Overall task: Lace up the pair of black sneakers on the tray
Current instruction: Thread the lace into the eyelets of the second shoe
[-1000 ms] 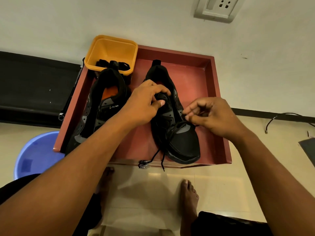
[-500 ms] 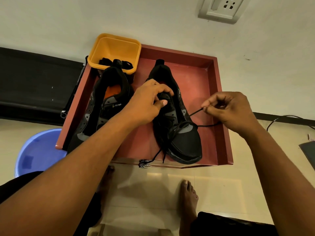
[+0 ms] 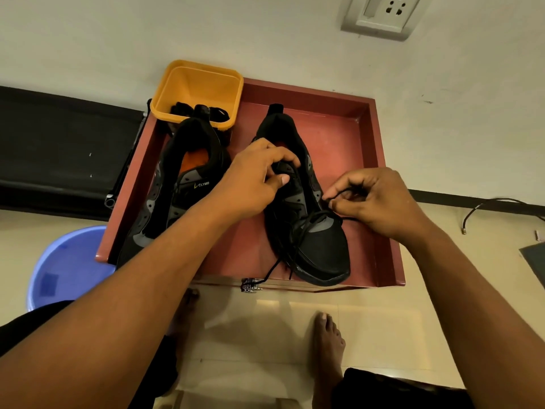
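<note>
Lacing under way on the sneaker [image 3: 321, 249] in the tray [image 3: 380, 172], long axis toe toward you, heel away. Your left hand [image 3: 253, 184] grips its tongue [image 3: 284, 169]. Your right hand [image 3: 374, 199] — nearer the toe, on the shoe's right flank — pinches the lace [image 3: 312, 224]. Next crossing likely lies up-shoe, away from you.

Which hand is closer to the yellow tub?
Left. The left hand grips the sneaker by its tongue, just in front of the yellow tub. The right hand is farther away, off to the right, pinching the lace.
</note>
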The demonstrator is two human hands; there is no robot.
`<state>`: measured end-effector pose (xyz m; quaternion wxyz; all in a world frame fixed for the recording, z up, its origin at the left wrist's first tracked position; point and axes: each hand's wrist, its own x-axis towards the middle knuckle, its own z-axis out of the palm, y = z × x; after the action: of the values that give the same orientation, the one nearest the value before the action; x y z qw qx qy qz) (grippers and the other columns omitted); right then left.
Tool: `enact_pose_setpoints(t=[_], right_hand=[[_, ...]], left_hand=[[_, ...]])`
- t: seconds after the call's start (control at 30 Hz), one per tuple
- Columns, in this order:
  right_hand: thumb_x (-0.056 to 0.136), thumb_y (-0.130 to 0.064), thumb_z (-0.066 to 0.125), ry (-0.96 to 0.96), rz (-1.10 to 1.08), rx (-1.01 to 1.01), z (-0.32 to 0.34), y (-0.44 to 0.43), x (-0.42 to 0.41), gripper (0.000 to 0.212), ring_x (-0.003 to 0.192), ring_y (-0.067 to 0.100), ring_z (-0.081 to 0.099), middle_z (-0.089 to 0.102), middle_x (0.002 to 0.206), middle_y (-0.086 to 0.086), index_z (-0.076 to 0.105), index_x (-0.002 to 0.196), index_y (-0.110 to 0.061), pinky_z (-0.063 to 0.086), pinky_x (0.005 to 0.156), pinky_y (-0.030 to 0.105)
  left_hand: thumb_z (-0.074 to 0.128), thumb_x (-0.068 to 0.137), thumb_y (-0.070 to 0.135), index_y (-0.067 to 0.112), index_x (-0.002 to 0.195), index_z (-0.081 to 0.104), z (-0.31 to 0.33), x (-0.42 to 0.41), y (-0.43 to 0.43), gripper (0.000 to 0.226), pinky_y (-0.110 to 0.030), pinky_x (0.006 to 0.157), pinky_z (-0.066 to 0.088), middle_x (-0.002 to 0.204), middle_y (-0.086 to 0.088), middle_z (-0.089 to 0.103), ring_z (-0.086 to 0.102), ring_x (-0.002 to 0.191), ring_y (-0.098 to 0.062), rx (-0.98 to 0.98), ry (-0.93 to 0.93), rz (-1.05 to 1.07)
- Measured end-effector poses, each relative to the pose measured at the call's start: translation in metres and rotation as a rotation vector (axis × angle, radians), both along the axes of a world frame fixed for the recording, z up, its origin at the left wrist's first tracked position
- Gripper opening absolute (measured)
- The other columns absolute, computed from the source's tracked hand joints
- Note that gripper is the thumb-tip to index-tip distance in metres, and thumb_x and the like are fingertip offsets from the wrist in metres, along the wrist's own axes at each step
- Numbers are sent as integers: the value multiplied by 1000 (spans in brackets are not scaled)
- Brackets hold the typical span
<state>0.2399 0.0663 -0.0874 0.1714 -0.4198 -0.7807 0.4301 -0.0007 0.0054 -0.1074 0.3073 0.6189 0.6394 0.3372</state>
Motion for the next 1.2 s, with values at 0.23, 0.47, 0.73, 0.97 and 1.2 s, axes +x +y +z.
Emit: enact_pose_setpoints(t=[0.23, 0.47, 0.73, 0.97, 1.2], right_hand=[[83, 0, 79, -48, -71, 84, 8, 10, 13, 28, 91, 9, 74, 79, 95, -7, 81, 100, -21, 61, 88, 27], [86, -4, 81, -25, -64, 58, 4, 10, 9, 15, 83, 21, 74, 79, 86, -2, 82, 91, -17, 63, 83, 37], [86, 2, 80, -15, 66, -34, 2, 1, 0, 18, 79, 14, 71, 77, 85, 0, 80, 94, -14, 58, 74, 21], [86, -7, 81, -9, -47, 25, 5, 13, 15, 22, 88, 22, 72, 76, 92, 0, 79, 103, -21, 61, 81, 34], [89, -10, 80, -49, -163, 123, 5, 18, 21, 12, 84, 17, 73, 78, 88, -3, 80, 93, -21, 63, 83, 42]], left_hand=[[70, 96, 11, 29, 119, 70, 1, 0, 0, 30, -23, 81, 53, 112, 1, 54, 59, 88, -15, -3, -5, 3], [70, 96, 12, 31, 119, 70, 1, 0, 0, 30, -28, 84, 54, 112, 2, 55, 59, 89, -15, -1, 5, 6], [70, 96, 13, 32, 120, 69, 1, 0, 0, 30, -35, 87, 55, 112, 4, 54, 59, 89, -13, 4, 22, 0], [69, 96, 13, 33, 119, 69, 1, -1, 0, 30, -32, 86, 54, 112, 3, 54, 58, 90, -14, 1, 19, -6], [69, 96, 12, 31, 120, 69, 0, 0, 0, 30, -26, 83, 52, 112, 2, 54, 58, 88, -13, 4, 8, -3]])
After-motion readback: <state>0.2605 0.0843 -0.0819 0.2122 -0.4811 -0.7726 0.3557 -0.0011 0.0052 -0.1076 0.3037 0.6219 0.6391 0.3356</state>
